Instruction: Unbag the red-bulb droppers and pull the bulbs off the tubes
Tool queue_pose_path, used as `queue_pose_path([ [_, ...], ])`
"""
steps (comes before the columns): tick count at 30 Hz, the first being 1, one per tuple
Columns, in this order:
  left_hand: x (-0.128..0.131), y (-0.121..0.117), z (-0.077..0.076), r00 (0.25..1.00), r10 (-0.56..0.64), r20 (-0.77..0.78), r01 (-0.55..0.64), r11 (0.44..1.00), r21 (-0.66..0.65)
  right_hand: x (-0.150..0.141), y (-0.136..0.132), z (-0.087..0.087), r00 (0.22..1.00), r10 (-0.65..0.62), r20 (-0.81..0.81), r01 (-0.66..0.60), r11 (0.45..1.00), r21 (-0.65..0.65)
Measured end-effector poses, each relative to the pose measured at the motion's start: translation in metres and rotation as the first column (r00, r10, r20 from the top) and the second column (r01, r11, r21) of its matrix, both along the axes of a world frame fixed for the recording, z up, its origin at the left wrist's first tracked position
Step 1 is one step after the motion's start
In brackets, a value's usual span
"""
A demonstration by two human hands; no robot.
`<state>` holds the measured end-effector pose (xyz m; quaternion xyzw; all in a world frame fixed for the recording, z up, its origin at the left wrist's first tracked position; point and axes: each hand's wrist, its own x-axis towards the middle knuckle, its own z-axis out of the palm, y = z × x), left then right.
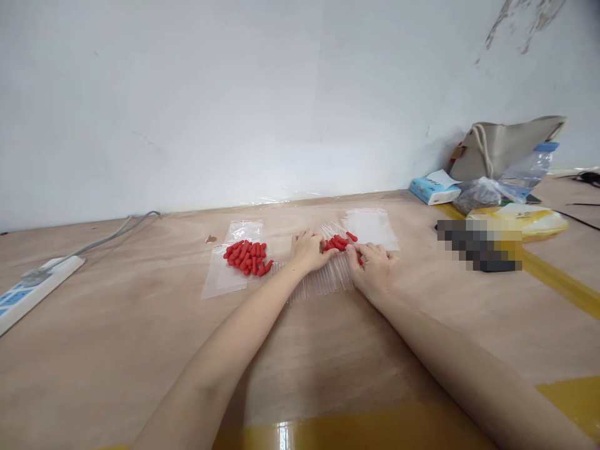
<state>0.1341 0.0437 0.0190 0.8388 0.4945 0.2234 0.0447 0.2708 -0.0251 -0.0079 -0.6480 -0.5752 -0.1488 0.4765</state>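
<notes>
Two groups of small red rubber bulbs lie on the wooden table. The larger heap (245, 257) sits at left on clear plastic bags; the smaller group (338, 242) is between my hands. Many thin clear tubes (323, 280) are spread side by side under and in front of my hands. My left hand (305, 251) rests over the tubes, thumb stretched apart toward the smaller group. My right hand (372, 267) is closed at the group's right side, with a bit of red showing between thumb and fingers. Its fingertips are partly hidden.
Clear plastic bags (372, 228) lie behind my right hand. Farther right are a blue tissue pack (434, 190), a grey bag (504, 147), a plastic bottle (541, 164), a yellow packet (539, 224) and a blurred dark object (497, 265). A power strip (44, 290) with its cable is at left.
</notes>
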Motion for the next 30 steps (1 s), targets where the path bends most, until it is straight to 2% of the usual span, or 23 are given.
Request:
queue_pose_path([
  [4, 0.005, 0.002, -0.002, 0.998, 0.053, 0.034, -0.052, 0.998, -0.035, -0.003, -0.001, 0.000, 0.999, 0.042, 0.021, -0.043, 0.998, 0.048],
  [7, 0.005, -0.001, 0.000, 0.979, 0.159, 0.128, -0.150, 0.986, -0.076, -0.004, -0.001, 0.000, 0.999, 0.048, 0.023, -0.049, 0.998, 0.041],
  [10, -0.006, -0.012, 0.003, 0.926, 0.268, 0.267, -0.232, 0.960, -0.158, -0.003, -0.001, -0.002, 0.997, 0.077, 0.012, -0.077, 0.997, -0.002],
  [12, -0.022, -0.023, 0.005, 0.907, 0.273, 0.321, -0.236, 0.960, -0.152, -0.003, -0.001, -0.003, 0.989, 0.147, 0.025, -0.147, 0.989, -0.007],
  [15, -0.057, -0.044, 0.006, 0.934, 0.176, 0.311, -0.177, 0.984, -0.025, -0.008, -0.005, -0.001, 0.956, 0.265, 0.124, -0.270, 0.962, 0.032],
  [17, -0.081, -0.059, 0.004, 0.966, 0.074, 0.246, -0.096, 0.992, 0.077, -0.013, -0.010, 0.002, 0.923, 0.302, 0.240, -0.320, 0.946, 0.040],
  [21, -0.118, -0.082, -0.004, 0.987, -0.101, 0.128, 0.071, 0.973, 0.221, -0.025, -0.024, 0.008, 0.787, 0.382, 0.485, -0.419, 0.907, -0.035],
  [25, -0.130, -0.090, -0.011, 0.978, -0.194, 0.074, 0.167, 0.946, 0.277, -0.034, -0.031, 0.008, 0.694, 0.462, 0.552, -0.501, 0.861, -0.090],
  [30, -0.128, -0.090, -0.013, 0.974, -0.206, 0.090, 0.174, 0.944, 0.282, -0.037, -0.031, 0.005, 0.675, 0.522, 0.521, -0.570, 0.818, -0.080],
])
